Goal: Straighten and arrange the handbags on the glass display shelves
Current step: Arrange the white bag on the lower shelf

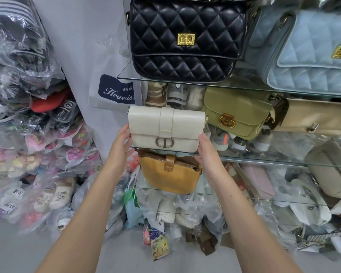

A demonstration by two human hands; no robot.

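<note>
Your left hand, right hand press ends of cream flap bag on glass shelf; fingers nearly straight.

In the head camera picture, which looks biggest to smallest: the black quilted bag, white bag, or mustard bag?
1. black quilted bag
2. white bag
3. mustard bag, a little smaller; it sits lower, farther away, so that's unsure.
</note>
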